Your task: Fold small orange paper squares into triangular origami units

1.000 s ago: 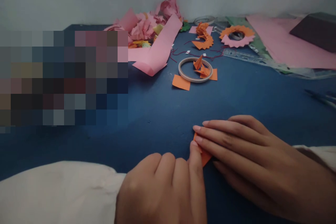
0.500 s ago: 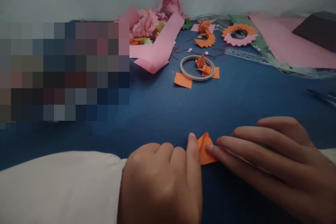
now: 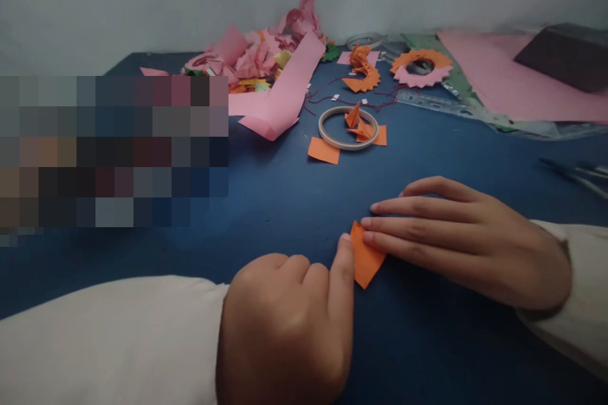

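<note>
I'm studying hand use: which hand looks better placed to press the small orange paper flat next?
Probably the right hand: two outstretched fingertips seem to rest on the orange paper, whereas the left hand extends only one finger to the paper's left edge, its others curled.

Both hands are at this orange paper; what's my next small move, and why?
Probably smooth the orange paper toward its near corner with your right hand: its fingertips rest by the far corner, and your left hand has its index finger at the left edge.
</note>
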The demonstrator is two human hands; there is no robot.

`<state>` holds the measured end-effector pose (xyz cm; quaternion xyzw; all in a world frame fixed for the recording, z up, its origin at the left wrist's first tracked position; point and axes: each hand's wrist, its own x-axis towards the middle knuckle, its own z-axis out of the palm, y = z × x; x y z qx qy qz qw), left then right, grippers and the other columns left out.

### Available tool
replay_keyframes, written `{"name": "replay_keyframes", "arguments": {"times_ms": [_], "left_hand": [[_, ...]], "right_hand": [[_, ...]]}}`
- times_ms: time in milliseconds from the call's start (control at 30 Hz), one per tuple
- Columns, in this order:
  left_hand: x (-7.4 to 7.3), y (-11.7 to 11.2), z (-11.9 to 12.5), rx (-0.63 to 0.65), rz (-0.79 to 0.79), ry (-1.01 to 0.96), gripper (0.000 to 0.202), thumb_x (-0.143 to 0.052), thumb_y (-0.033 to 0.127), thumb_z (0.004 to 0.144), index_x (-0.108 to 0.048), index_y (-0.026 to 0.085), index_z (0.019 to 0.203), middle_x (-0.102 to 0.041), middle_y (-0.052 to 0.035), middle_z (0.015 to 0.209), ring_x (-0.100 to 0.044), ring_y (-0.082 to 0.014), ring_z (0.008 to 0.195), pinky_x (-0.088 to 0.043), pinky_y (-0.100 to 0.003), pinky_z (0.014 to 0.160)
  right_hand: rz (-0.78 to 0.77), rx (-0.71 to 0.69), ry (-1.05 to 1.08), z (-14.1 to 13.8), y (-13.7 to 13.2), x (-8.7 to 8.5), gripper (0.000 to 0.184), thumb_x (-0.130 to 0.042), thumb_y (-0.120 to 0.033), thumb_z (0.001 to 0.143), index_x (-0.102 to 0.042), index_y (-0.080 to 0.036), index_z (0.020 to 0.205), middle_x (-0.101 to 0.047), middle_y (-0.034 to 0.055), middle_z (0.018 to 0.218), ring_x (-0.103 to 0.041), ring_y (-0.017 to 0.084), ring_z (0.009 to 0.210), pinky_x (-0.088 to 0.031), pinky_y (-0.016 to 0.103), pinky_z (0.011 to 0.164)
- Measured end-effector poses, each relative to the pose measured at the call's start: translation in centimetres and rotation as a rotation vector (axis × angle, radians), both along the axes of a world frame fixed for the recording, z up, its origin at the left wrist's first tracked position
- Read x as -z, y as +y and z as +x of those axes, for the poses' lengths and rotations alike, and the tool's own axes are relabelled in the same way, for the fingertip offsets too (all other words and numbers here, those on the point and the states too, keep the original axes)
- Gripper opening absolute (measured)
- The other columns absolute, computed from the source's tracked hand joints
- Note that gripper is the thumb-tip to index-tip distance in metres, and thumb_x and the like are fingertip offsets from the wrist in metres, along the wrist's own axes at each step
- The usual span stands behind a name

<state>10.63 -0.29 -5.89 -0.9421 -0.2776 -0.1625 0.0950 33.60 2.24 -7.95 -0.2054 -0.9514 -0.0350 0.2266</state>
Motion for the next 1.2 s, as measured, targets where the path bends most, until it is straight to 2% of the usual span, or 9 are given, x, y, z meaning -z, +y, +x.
{"name": "replay_keyframes", "arguments": {"times_ms": [300,567,700,800,900,1067,1200], "left_hand": [[0.0,0.2,0.3,-0.015,0.017,-0.007,0.024,-0.055,0.006,0.076,-0.068,0.005,0.097,-0.052,0.0016,0.046,-0.047,-0.0150,0.034,-0.035,-0.028,0.026],[0.0,0.1,0.0,0.018,-0.007,0.019,0.030,-0.054,0.004,0.077,-0.062,0.000,0.106,-0.054,0.0020,0.049,-0.050,-0.0144,0.037,-0.036,-0.028,0.027],[-0.1,0.3,-0.1,0.020,-0.006,0.045,0.034,-0.053,0.004,0.077,-0.059,-0.003,0.110,-0.054,0.0021,0.049,-0.050,-0.0141,0.038,-0.037,-0.028,0.029],[-0.1,0.4,0.0,0.023,-0.008,0.046,0.032,-0.051,0.003,0.078,-0.061,-0.001,0.108,-0.054,0.0021,0.050,-0.050,-0.0139,0.038,-0.036,-0.028,0.029],[-0.2,0.3,0.0,0.026,-0.001,0.037,0.031,-0.051,0.003,0.077,-0.063,0.001,0.106,-0.052,0.0025,0.049,-0.048,-0.0134,0.037,-0.035,-0.028,0.028],[-0.1,0.2,0.0,0.030,0.000,0.043,0.030,-0.051,0.003,0.077,-0.063,0.002,0.105,-0.053,0.0021,0.049,-0.048,-0.0140,0.037,-0.036,-0.029,0.029],[-0.1,0.2,-0.1,0.039,0.007,0.036,0.029,-0.048,0.002,0.078,-0.065,0.001,0.101,-0.053,0.0015,0.049,-0.048,-0.0140,0.036,-0.035,-0.029,0.029]], "right_hand": [[-0.032,-0.033,-0.008,0.1,0.5,0.1,0.034,-0.025,-0.013,0.096,-0.055,-0.007,0.111,-0.063,0.0106,0.114,-0.053,0.020,0.113,-0.043,0.039,0.090],[-0.106,-0.003,0.041,-0.7,0.3,-1.0,0.025,-0.046,-0.014,0.086,-0.057,-0.006,0.107,-0.067,0.0139,0.104,-0.059,0.023,0.104,-0.050,0.039,0.085],[-0.187,0.067,0.092,-1.1,-0.2,-1.2,0.021,-0.046,-0.013,0.087,-0.061,-0.009,0.102,-0.068,0.0115,0.102,-0.061,0.020,0.100,-0.051,0.036,0.085],[-0.170,0.122,0.093,-1.3,-0.5,-1.1,0.020,-0.046,-0.015,0.089,-0.062,-0.013,0.100,-0.067,0.0104,0.104,-0.062,0.020,0.100,-0.051,0.038,0.083],[-0.145,0.138,0.086,-1.3,-0.7,-0.9,0.020,-0.046,-0.015,0.090,-0.060,-0.013,0.104,-0.067,0.0108,0.104,-0.062,0.020,0.099,-0.051,0.039,0.081],[-0.226,0.145,0.081,-1.1,-0.8,-0.7,0.022,-0.047,-0.014,0.089,-0.056,-0.011,0.109,-0.065,0.0114,0.108,-0.057,0.019,0.105,-0.049,0.038,0.087],[-0.234,0.121,0.055,-1.1,-0.7,-0.7,0.030,-0.043,-0.013,0.091,-0.051,-0.012,0.119,-0.062,0.0117,0.111,-0.055,0.019,0.105,-0.048,0.038,0.086]]}}
